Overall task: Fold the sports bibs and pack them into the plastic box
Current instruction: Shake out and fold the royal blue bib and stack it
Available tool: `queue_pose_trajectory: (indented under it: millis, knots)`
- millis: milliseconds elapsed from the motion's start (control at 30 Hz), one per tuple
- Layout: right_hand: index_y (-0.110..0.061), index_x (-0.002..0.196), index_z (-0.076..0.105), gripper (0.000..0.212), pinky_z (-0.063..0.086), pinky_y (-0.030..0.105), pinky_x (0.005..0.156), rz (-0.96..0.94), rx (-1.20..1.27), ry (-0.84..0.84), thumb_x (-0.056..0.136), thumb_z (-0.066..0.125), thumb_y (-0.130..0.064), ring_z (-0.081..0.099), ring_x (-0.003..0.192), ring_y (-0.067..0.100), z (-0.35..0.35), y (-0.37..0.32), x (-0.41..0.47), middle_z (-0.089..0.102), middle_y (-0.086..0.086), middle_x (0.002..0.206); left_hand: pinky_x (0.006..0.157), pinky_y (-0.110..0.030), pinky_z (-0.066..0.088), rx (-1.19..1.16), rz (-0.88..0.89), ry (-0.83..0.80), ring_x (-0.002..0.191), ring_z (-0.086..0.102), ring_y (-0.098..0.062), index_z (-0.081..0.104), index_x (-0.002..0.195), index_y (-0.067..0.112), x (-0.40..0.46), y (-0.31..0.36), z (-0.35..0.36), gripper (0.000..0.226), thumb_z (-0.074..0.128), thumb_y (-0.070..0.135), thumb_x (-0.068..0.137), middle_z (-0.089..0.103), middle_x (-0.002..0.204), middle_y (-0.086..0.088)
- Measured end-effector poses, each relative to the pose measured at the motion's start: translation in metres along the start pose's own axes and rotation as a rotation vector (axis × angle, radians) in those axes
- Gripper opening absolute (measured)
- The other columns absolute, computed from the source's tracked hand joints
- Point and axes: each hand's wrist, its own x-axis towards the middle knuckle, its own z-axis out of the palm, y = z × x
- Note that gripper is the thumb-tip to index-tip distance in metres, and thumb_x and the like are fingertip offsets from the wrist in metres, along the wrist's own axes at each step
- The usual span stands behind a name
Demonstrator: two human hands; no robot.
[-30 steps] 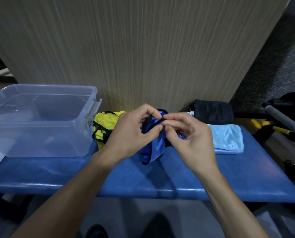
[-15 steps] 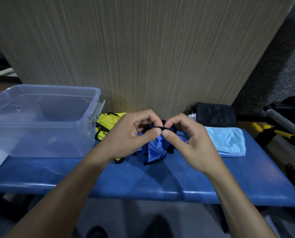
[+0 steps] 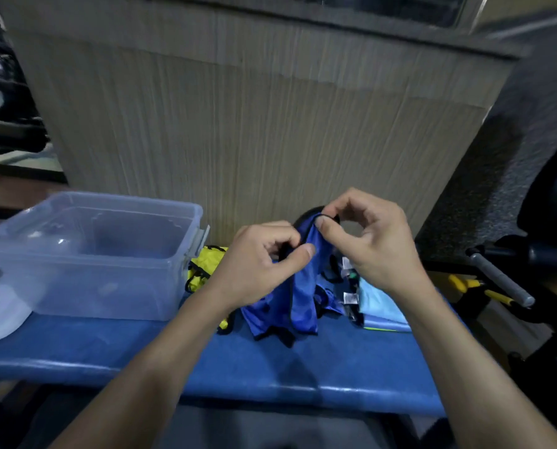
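Each hand's grip pinches the blue bib above the blue bench, seemingly before wood panelling.

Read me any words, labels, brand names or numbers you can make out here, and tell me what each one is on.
No text can be read.
Small white tags sit on the dark garment beside the royal blue bib; any print on them is too small and blurred to read.
The clear plastic box, the yellow bib and the light blue bib show no lettering.
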Motion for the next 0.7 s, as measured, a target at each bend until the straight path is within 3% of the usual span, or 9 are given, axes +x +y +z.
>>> queue_pose_trajectory:
  millis: [133,200,300,400,500,600,700]
  knots:
    - [-0.01,0.081,0.068,0.01,0.044,0.02,0.065,-0.038,0.008,0.129,0.09,0.073,-0.009,0.057,0.066,0.0,-0.032,-0.037,0.048,0.064,-0.01,0.072,0.058,-0.028,0.034,-0.035,0.056,-0.01,0.06,0.044,-0.012,0.055,0.065,0.011,0.021,0.034,-0.027,0.033,0.067,0.02,0.094,0.048,0.067,0.003]
    - [-0.008,0.084,0.069,0.009,0.047,0.024,0.063,-0.054,-0.029,0.186,0.091,0.073,-0.011,0.059,0.067,0.003,-0.048,-0.056,0.069,0.066,-0.005,0.075,0.059,-0.028,0.036,-0.04,0.069,-0.035,0.062,0.046,-0.009,0.055,0.063,0.022,0.028,0.047,-0.04,0.032,0.068,0.022,0.093,0.049,0.068,0.008]
    - [-0.011,0.09,0.07,0.007,0.056,0.036,0.073,-0.048,-0.07,0.237,0.092,0.071,-0.017,0.067,0.079,0.016,-0.065,-0.074,0.094,0.07,0.001,0.085,0.058,-0.026,0.033,0.049,0.088,-0.082,0.06,0.042,-0.006,0.047,0.059,0.034,0.026,0.057,-0.055,0.041,0.068,0.027,0.093,0.045,0.065,0.01]
    - [-0.012,0.095,0.07,0.009,0.059,0.042,0.081,-0.012,-0.059,0.3,0.094,0.07,-0.021,0.068,0.088,0.022,-0.077,-0.082,0.109,0.071,0.003,0.091,0.057,-0.029,0.028,0.167,0.081,-0.121,0.058,0.036,-0.008,0.039,0.057,0.021,0.015,0.055,-0.07,0.047,0.066,0.035,0.092,0.039,0.063,0.003]
    - [-0.013,0.096,0.069,0.007,0.058,0.035,0.08,0.029,-0.035,0.347,0.094,0.07,-0.019,0.067,0.086,0.017,-0.083,-0.085,0.115,0.069,-0.001,0.09,0.057,-0.03,0.031,0.248,0.057,-0.21,0.057,0.041,-0.015,0.043,0.062,0.007,0.002,0.043,-0.084,0.052,0.064,0.042,0.095,0.045,0.066,-0.003]
    - [-0.014,0.096,0.069,0.005,0.055,0.027,0.078,0.052,0.027,0.41,0.094,0.07,-0.018,0.062,0.082,0.007,-0.083,-0.087,0.115,0.066,-0.006,0.087,0.055,-0.019,0.026,0.444,0.074,-0.263,0.054,0.039,-0.007,0.034,0.058,0.021,-0.009,0.029,-0.097,0.054,0.066,0.041,0.097,0.041,0.062,0.007]
    - [-0.013,0.098,0.068,0.005,0.053,0.022,0.079,0.079,0.087,0.474,0.095,0.068,-0.017,0.061,0.083,0.004,-0.088,-0.089,0.112,0.064,-0.008,0.087,0.057,-0.025,0.025,0.595,-0.007,-0.283,0.054,0.041,-0.006,0.03,0.058,0.026,-0.018,0.018,-0.111,0.056,0.065,0.044,0.097,0.036,0.059,0.009]
